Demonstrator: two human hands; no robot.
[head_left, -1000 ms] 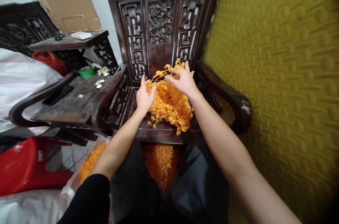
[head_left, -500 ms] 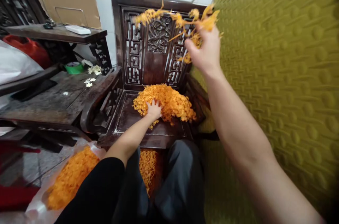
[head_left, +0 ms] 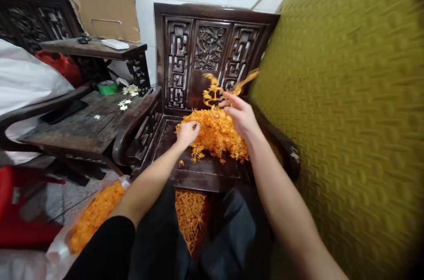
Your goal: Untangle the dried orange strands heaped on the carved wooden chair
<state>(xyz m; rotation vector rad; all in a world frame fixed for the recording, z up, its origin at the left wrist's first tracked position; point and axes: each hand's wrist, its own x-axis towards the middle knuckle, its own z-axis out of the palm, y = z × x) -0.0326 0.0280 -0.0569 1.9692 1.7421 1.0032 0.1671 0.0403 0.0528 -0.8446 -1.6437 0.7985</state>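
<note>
A heap of tangled orange plastic sprigs [head_left: 218, 138] lies on the dark carved wooden chair seat [head_left: 202, 172]. At the heap's left edge is my left hand [head_left: 188, 133], its fingers curled together; whatever they pinch is hidden or too small to name. Above the heap's right side, my right hand [head_left: 241, 115] has its fingers bent around a loose tangle of orange sprigs [head_left: 212, 91]. Part of that tangle stands up beyond the fingertips, and blurred strands trail up to the right. A few small bits lie on the seat in front of the heap.
On the floor at left, a clear plastic bag [head_left: 59, 244] holds more orange pieces. Another orange mass [head_left: 190, 216] sits below the seat between my knees. A yellow-green foam mat [head_left: 338, 94] stands at right. Green tape [head_left: 107, 88] and a red stool [head_left: 20, 222] are at left.
My right hand has come down from high at the chair back to just above the heap, with orange sprigs. My left hand's spread fingers have curled closed. The view has shifted slightly.
</note>
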